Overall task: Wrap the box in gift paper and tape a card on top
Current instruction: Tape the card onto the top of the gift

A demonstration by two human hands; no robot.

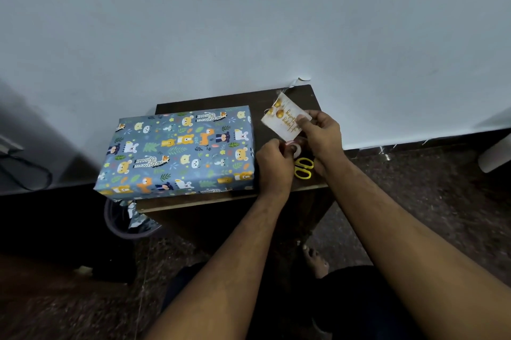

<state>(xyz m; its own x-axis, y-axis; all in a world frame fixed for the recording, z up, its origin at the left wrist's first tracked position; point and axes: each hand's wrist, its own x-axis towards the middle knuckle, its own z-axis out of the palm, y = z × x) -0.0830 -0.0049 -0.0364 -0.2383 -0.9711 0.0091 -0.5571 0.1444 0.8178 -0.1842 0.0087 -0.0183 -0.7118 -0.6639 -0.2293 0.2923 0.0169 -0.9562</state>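
Observation:
The box (179, 151), wrapped in blue paper printed with cartoon animals, lies on the left part of a small dark wooden table (304, 93) and overhangs its left edge. To the right of the box, my right hand (322, 135) pinches a white card (284, 118) with gold ornaments and gold lettering, held tilted above the table. My left hand (273, 162) grips a small roll of clear tape (296, 149) just below the card. The two hands are close together.
Yellow-handled scissors (303, 168) lie on the table under my hands. A bin (124, 226) with paper scraps stands on the floor below the box's near left corner. A pale wall rises right behind the table. My foot (315, 259) shows beneath the table.

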